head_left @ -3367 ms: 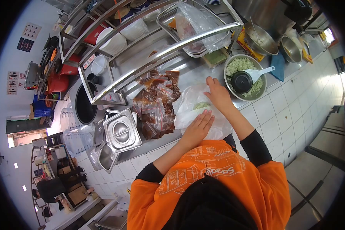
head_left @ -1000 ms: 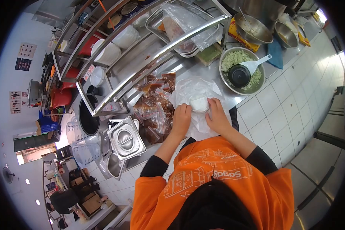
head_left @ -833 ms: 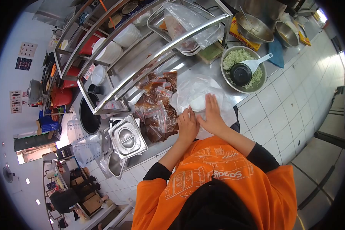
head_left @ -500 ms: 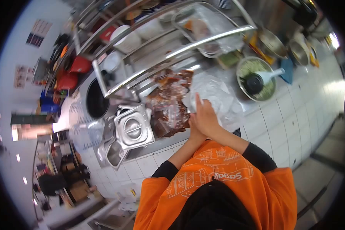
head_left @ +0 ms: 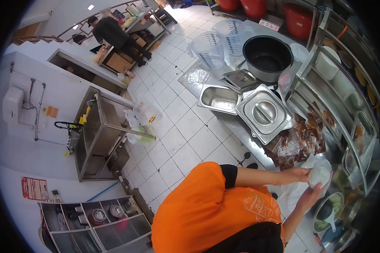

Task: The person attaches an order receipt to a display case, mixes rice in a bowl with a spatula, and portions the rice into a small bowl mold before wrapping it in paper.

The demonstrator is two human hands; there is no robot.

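Observation:
At the right side of the view, both my hands grip a white, rounded bundle (head_left: 319, 177) with white plastic about it. My left hand (head_left: 299, 174) closes on its near side, its fingers at the upper edge. Below it, my right hand (head_left: 312, 195) wraps the lower side, thumb raised along it. A loose white plastic bag (head_left: 294, 197) hangs beneath and beside the hands. Packets of reddish-brown food (head_left: 297, 143) in clear plastic lie close by on the steel table. A bowl of shredded green vegetable (head_left: 337, 202) with a white-handled tool in it stands near my right hand.
Steel pans with a lid (head_left: 264, 114), a black pot (head_left: 267, 57) and clear measuring jugs (head_left: 209, 50) fill the table's left end. A metal rack (head_left: 333, 114) rises along its back. Far off, a person (head_left: 109, 33) stands at another counter. A steel sink stand (head_left: 98, 135) is at left.
My view has swung left toward the room. My hands, earlier together over the flat white plastic, now hold a white rounded bundle between them.

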